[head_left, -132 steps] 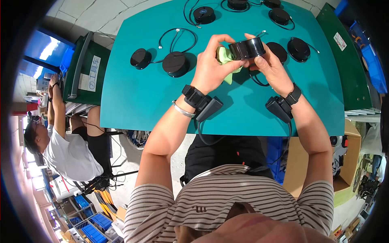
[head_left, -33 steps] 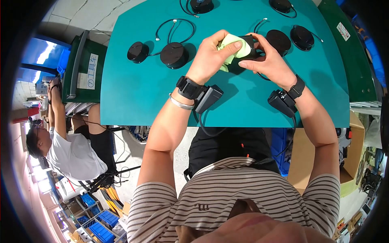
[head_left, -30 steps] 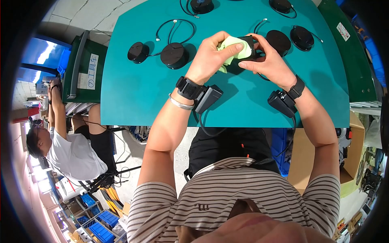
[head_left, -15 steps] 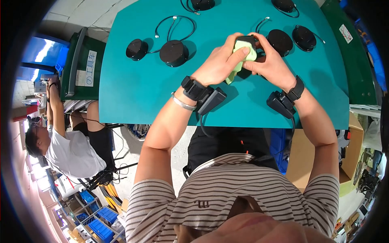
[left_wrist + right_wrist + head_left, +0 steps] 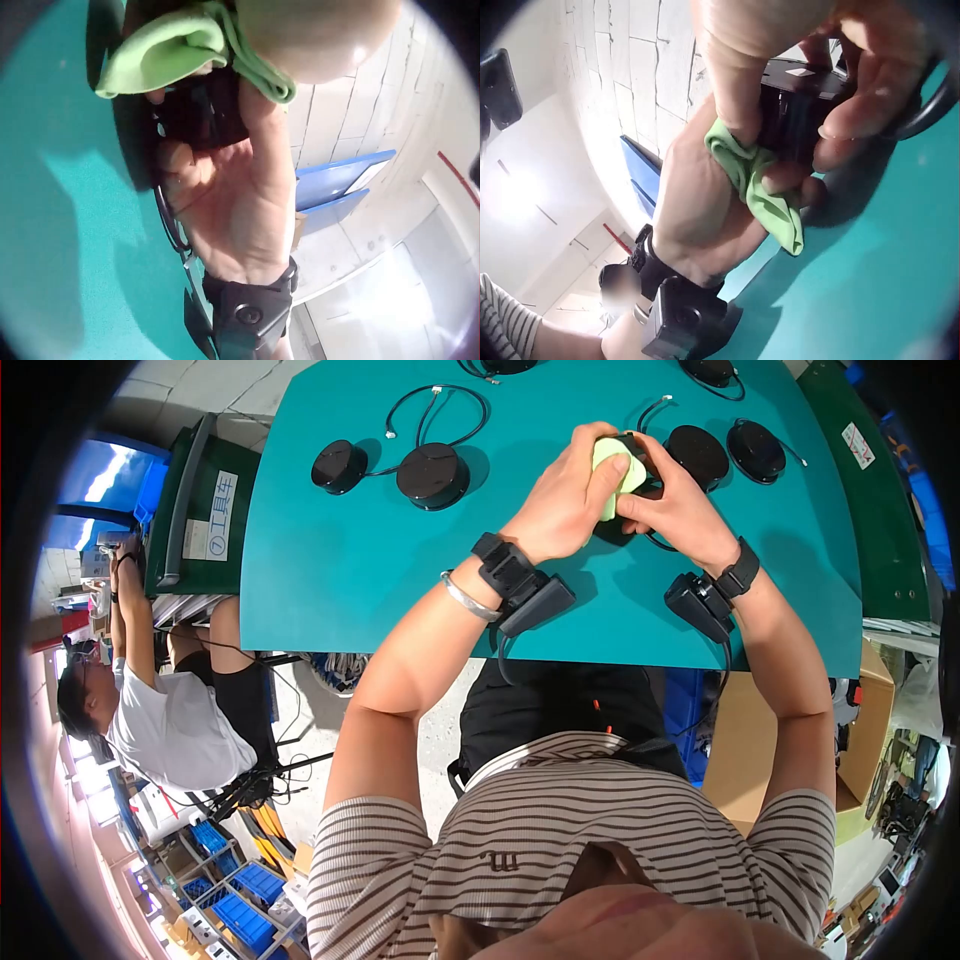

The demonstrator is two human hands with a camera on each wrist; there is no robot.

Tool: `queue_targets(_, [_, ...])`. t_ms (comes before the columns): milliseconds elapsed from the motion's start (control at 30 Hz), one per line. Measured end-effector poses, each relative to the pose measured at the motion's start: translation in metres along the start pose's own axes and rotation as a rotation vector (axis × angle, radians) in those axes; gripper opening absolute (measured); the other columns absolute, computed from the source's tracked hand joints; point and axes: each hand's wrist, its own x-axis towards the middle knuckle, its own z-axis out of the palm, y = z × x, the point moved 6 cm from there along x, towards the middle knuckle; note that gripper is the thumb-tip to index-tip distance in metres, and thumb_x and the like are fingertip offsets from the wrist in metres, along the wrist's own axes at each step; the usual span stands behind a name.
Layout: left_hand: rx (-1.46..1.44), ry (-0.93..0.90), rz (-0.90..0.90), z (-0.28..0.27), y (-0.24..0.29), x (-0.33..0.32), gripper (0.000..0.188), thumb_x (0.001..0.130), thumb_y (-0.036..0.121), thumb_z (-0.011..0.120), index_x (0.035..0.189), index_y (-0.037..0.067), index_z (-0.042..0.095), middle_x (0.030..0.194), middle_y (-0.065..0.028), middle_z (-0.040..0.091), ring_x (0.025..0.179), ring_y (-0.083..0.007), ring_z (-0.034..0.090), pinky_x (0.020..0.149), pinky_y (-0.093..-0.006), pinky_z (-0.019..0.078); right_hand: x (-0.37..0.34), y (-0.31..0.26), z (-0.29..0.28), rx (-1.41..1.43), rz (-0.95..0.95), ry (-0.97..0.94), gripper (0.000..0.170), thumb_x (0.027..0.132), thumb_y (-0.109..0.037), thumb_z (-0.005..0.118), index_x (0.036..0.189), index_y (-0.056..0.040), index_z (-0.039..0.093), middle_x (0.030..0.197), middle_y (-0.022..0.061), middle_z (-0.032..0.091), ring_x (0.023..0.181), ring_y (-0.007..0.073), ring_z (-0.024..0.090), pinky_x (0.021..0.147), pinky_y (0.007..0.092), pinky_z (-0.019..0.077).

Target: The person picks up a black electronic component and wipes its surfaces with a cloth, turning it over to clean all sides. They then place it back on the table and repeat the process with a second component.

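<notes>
In the head view my left hand (image 5: 555, 505) pinches a light green cloth (image 5: 613, 472) against a glossy black round device with a cable. My right hand (image 5: 690, 520) grips the same device from the other side, thumb toward me. The right wrist view shows the device's dark side wall (image 5: 789, 124) between the fingers, a small pale label (image 5: 801, 73) on its flat face, and cloth folds hanging below. From the left wrist the black device (image 5: 201, 112) appears under the draped cloth. Most of it is hidden by cloth and fingers in the head view.
Similar black round devices lie on the green table (image 5: 330, 590): one device (image 5: 433, 475) at left with a smaller puck (image 5: 339, 466), another device (image 5: 697, 457) close beyond my right hand, and one more (image 5: 756, 450) further right. Looped cables lie around them. A person (image 5: 180, 720) sits at far left.
Earlier the device's shiny side was bare with the cloth bunched beside my left hand; now the cloth covers it. Over the last second my left hand has moved right, turning the cloth upright.
</notes>
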Motion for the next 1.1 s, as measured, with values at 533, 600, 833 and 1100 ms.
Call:
queue_targets(533, [-0.161,-0.065,-0.145,-0.006,-0.011,0.002,0.060,0.103,0.049,0.042,0.143,0.005,0.033,0.109,-0.0119,0.061,0.083,-0.0176,0.064,0.067,-0.0272,0.0560,-0.004,-0.007,0.002,-0.141,-0.065,0.013,0.084,0.089,-0.030,0.074,0.153,-0.0062,0.026,0.101,0.0123,0.064,0.062,0.0132,0.066,0.055,0.0250,0.0528])
queue_targets(600, [-0.091,-0.072,-0.130,-0.007,-0.006,0.001,0.061,0.103,0.049,0.042,0.143,0.004,0.032,0.111,-0.0133,0.061,0.085,-0.0183,0.064,0.067,-0.0288,0.0569,-0.004,-0.006,-0.001,-0.114,-0.053,0.007,0.083,0.089,-0.031,0.073,0.154,-0.0061,0.026,0.099,0.0118,0.064,0.062,0.0129,0.065,0.055,0.0246,0.0521])
queue_targets(833, [-0.164,0.023,-0.191,-0.002,-0.012,0.004,0.064,0.101,0.054,0.043,0.133,-0.001,0.036,0.102,-0.0185,0.065,0.078,-0.0237,0.067,0.061,-0.0323,0.0557,-0.005,-0.007,0.005,-0.251,0.008,-0.009,0.083,0.087,-0.035,0.074,0.151,-0.0027,0.032,0.103,0.0120,0.063,0.065,0.0144,0.065,0.059,0.0260,0.0526])
queue_targets(1100, [-0.312,0.056,-0.242,-0.005,-0.025,0.006,0.047,0.104,0.048,0.035,0.120,0.007,0.050,0.095,-0.0045,0.061,0.076,-0.0081,0.061,0.052,-0.0231,0.0459,-0.009,-0.021,0.005,-0.773,-0.344,0.205,0.089,0.077,-0.039,0.082,0.149,-0.0093,0.039,0.114,0.0162,0.057,0.101,0.0270,0.061,0.082,0.0322,0.0533])
